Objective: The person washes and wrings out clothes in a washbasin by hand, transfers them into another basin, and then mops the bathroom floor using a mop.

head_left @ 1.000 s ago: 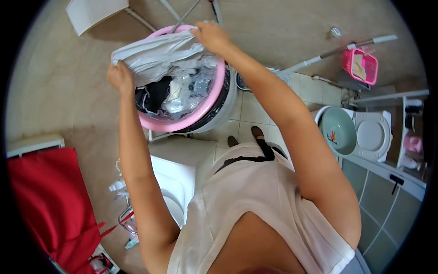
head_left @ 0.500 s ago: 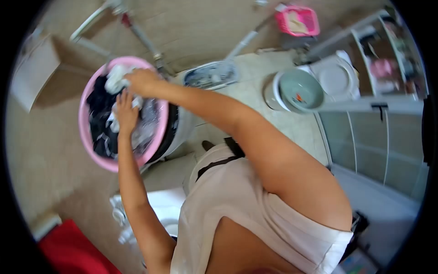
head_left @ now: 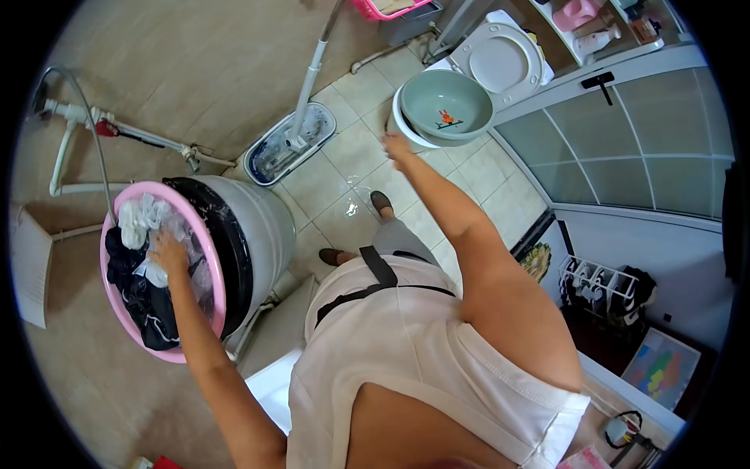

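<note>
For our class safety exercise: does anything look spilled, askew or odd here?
Yes, one thing: shiny patches on the floor tiles, between the mop bucket and the shoes, look like spilled water, though they may just be reflections. The laundry sits inside the pink tub; nothing else clearly stands out.

left hand [head_left: 169, 254]: on clothes [head_left: 139, 303] in pink basin [head_left: 218, 285] | right hand [head_left: 398, 150]: near green basin [head_left: 428, 92]
</note>
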The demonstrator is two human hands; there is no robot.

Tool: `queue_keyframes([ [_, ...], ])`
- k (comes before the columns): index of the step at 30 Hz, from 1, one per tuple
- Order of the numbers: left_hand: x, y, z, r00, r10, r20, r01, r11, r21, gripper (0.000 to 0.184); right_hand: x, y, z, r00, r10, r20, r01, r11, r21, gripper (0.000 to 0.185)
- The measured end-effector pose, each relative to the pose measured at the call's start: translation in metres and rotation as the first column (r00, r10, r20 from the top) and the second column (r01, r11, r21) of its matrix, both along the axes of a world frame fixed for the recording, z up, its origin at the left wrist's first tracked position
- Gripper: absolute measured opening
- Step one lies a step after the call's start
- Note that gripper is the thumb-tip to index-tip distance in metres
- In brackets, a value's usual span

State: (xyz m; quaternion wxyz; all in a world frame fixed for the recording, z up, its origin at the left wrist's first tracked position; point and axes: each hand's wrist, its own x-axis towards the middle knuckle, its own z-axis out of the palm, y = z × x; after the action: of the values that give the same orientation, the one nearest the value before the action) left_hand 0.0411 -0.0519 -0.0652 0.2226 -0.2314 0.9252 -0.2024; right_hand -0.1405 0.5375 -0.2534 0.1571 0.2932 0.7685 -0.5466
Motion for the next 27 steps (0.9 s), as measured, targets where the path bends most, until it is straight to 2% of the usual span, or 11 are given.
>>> queue_keyframes([
  [1,-0.003,0.000,-0.003,1.000,0.011,0.001,-0.011,0.998,-0.057,0.066,0.002,0.034,0.021,0.988,-0.051,0.146,0.057,0.998,-0.037,0.033],
  [6,0.010,-0.023,-0.027,0.992,0.000,-0.127,-0.001,1.000,-0.011,0.059,0.003,0.180,-0.012,0.839,-0.513,0.180,0.539,0.828,-0.152,0.036],
  [10,0.026,-0.030,-0.019,0.943,-0.015,-0.333,0.057,0.992,0.115,0.056,-0.010,0.258,-0.054,0.769,-0.600,0.219,0.636,0.753,-0.168,0.049],
  [11,0.025,-0.032,-0.018,0.903,0.048,-0.426,0.028,0.985,0.171,0.058,-0.013,0.272,-0.071,0.755,-0.618,0.220,0.653,0.742,-0.154,0.051],
  [13,0.014,0.006,0.005,0.746,0.354,-0.564,-0.042,0.870,0.491,0.060,-0.018,0.292,-0.085,0.669,-0.705,0.236,0.740,0.662,-0.123,0.056],
  [15,0.007,0.032,0.020,0.575,0.590,-0.566,-0.070,0.726,0.685,0.060,-0.027,0.302,-0.091,0.653,-0.706,0.274,0.754,0.639,-0.151,0.057],
  [16,0.010,0.023,0.022,0.640,0.612,-0.465,-0.224,0.728,0.648,0.059,-0.029,0.308,-0.094,0.646,-0.704,0.294,0.760,0.630,-0.162,0.058],
  [18,0.017,0.012,0.022,0.668,0.607,-0.430,-0.282,0.741,0.609,0.059,-0.037,0.311,-0.106,0.672,-0.689,0.271,0.740,0.611,-0.283,0.057],
  [21,0.007,0.050,0.048,0.664,0.731,-0.157,-0.408,0.531,0.742,0.059,-0.049,0.311,-0.112,0.618,-0.726,0.301,0.781,0.522,-0.343,0.052],
  [23,0.025,0.024,0.028,0.658,0.701,-0.275,-0.272,0.562,0.781,0.060,-0.049,0.323,-0.153,0.597,-0.738,0.314,0.796,0.497,-0.345,0.047],
  [27,0.009,0.053,0.036,0.660,0.655,-0.369,-0.150,0.596,0.789,0.049,-0.064,0.318,-0.143,0.611,-0.620,0.492,0.790,0.514,-0.335,0.038],
])
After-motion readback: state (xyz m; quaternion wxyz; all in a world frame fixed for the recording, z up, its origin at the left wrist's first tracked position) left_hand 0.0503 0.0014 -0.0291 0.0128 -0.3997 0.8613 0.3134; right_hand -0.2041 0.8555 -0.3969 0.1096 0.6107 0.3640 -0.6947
